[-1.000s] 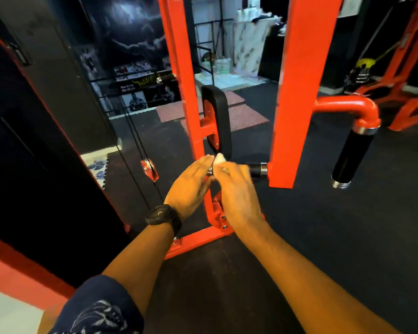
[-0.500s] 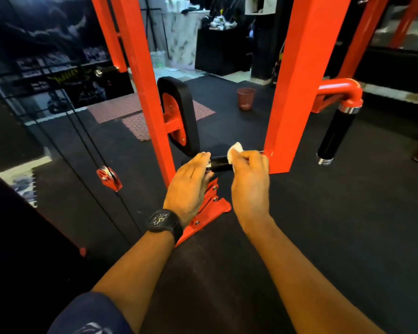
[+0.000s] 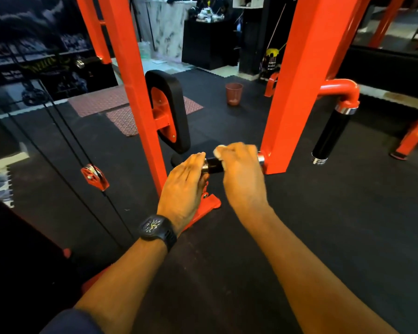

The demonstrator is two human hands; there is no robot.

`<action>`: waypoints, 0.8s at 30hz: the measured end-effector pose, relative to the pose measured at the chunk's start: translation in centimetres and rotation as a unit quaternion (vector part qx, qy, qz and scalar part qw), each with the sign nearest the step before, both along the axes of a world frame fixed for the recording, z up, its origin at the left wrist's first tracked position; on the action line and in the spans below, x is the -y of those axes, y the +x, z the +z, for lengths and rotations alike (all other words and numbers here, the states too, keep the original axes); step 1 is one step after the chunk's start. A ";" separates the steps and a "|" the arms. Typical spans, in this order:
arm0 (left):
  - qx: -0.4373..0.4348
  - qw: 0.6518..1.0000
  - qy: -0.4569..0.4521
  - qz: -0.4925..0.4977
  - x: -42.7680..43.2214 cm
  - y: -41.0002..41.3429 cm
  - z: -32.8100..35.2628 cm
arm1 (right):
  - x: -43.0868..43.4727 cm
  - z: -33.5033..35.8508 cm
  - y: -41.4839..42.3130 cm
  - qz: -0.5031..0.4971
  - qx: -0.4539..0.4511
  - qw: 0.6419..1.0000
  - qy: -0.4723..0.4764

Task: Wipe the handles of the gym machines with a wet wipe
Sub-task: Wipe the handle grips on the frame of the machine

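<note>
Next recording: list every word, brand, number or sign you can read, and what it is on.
Nothing reads clearly.
Yellow lettering on the dark wall banner: too blurred to read.
Face of the watch: markings too small to read.
On the wet wipe and the handle: no print visible.

Your only view comes from the wide-angle camera on your head. It faces forward and tilts steeply down along both forearms toward the black floor (image 3: 336, 225), near enough that your left hand (image 3: 184, 186) and right hand (image 3: 244, 179) meet at the handle (image 3: 214, 165) right at frame centre. From that centre, the near orange post (image 3: 304, 80) climbs out toward 1 o'clock, the hanging black grip (image 3: 329, 135) sits between 2 and 3 o'clock, the red pulley (image 3: 94, 177) lies at 9 o'clock, and the far room fills 12 o'clock.
</note>
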State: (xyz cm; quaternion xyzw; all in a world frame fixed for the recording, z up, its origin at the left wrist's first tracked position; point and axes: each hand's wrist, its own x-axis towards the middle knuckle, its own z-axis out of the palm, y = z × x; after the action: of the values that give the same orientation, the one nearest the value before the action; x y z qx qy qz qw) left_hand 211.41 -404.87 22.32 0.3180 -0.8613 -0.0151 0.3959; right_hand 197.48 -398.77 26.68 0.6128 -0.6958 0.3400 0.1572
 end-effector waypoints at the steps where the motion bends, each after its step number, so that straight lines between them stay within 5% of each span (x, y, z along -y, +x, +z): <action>1: -0.001 1.000 -0.014 0.006 -0.2 -0.1 0.1 | 0.2 0.0 -1.3 -0.047 0.025 0.998 -0.015; 3: 0.001 1.000 -0.026 0.007 -0.3 -0.3 0.1 | 0.0 0.4 -1.2 -0.086 0.045 0.995 -0.012; 8: 0.012 1.000 -0.021 0.017 -0.1 0.4 -0.1 | -0.3 0.9 0.1 0.008 -0.033 0.999 0.007; 12: 0.005 0.999 -0.036 0.003 -0.2 0.2 -0.1 | -0.6 -0.4 -1.6 -0.119 0.057 0.990 -0.056; 17: -0.013 0.999 -0.050 -0.011 0.4 0.5 -0.3 | -1.5 -2.2 1.0 0.007 0.114 0.990 -0.086; 21: -0.021 0.997 -0.057 -0.041 0.9 0.5 -0.3 | -1.4 -3.0 1.3 -0.122 0.272 0.922 -0.247; 24: -0.035 0.996 -0.049 -0.068 1.5 0.9 -0.6 | -0.9 -3.3 5.7 -0.103 0.333 0.901 -0.257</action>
State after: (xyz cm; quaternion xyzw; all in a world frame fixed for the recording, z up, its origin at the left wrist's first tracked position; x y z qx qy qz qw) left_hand 212.28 -406.32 21.71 0.2378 -0.8664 -0.0108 0.4389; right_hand 203.13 -397.88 23.39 0.3268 -0.6550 0.6736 0.1023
